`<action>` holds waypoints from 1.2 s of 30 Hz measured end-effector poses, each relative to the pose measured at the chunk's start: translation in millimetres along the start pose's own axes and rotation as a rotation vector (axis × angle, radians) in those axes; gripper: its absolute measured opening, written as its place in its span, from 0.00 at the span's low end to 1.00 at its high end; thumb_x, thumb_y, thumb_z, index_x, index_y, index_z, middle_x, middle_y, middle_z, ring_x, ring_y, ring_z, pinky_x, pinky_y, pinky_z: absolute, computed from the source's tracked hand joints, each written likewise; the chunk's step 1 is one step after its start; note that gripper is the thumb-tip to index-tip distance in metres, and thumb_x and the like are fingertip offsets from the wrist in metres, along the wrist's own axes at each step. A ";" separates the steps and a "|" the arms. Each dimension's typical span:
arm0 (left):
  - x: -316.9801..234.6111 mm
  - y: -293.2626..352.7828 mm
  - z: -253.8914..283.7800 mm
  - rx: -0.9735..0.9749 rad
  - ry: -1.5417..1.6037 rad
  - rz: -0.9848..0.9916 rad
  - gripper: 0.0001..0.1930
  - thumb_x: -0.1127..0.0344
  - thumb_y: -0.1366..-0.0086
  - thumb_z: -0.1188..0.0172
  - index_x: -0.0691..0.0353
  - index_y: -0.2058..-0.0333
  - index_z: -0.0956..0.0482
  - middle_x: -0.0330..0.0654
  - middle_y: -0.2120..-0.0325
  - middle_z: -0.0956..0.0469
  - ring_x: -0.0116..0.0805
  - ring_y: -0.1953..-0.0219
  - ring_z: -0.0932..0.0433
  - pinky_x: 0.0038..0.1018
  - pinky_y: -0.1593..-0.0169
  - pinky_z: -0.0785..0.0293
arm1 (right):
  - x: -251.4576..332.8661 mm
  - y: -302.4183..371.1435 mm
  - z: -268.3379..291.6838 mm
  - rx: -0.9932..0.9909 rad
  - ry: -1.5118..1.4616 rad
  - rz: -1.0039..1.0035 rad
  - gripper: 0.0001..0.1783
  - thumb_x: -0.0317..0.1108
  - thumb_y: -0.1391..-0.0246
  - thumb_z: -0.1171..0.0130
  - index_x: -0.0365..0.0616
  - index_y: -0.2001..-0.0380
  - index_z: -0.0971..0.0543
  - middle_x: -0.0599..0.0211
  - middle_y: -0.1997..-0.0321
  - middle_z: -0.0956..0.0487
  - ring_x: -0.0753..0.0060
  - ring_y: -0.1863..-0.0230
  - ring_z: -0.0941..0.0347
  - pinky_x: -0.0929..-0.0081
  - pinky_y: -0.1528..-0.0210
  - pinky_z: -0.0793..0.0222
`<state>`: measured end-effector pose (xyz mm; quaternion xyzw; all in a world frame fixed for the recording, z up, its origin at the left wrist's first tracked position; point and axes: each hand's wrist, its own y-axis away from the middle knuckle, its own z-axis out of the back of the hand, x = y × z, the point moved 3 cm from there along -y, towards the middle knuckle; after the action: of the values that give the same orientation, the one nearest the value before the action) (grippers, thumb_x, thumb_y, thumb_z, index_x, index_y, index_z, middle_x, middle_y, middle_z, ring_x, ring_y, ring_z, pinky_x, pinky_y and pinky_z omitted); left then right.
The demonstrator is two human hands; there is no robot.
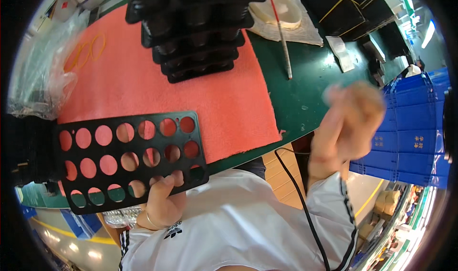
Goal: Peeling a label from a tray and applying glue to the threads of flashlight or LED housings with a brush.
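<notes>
My left hand (pixel 164 201) grips the near edge of a flat black tray (pixel 116 148) pierced by rows of round holes. Its fingers show through the holes from beneath. The tray is tilted above the near part of a red cloth (pixel 229 116). Off to the right, my right hand (pixel 352 125) is raised beside a blue container (pixel 405 127). Motion smears its fingers, so whether it holds anything is unclear. A tall stack of black moulded trays (pixel 195 44) rises from the cloth ahead of me.
Yellow rubber bands (pixel 98 46) lie on the cloth's far left, near a clear plastic bag (pixel 40 70). On the green table (pixel 305 96), a thin red-and-pale stick (pixel 284 46) leans across a round cream dish (pixel 291 15). A black cable (pixel 305 209) hangs before me.
</notes>
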<state>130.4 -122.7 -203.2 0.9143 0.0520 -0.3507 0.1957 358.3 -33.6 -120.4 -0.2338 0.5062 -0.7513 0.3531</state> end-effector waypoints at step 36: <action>-106.7 -151.9 28.9 0.121 -0.102 -0.048 0.24 0.66 0.45 0.55 0.53 0.47 0.36 0.43 0.55 0.31 0.41 0.54 0.32 0.38 0.50 0.35 | -232.0 29.9 -75.5 0.879 0.398 -0.451 0.13 0.35 0.52 0.53 0.53 0.66 0.21 0.58 0.69 0.22 0.55 0.66 0.26 0.61 0.61 0.30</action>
<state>-2.8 9.8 -201.1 0.9041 0.0424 -0.4037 0.1339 462.4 182.2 -175.2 -0.0199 0.1378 -0.9797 0.1445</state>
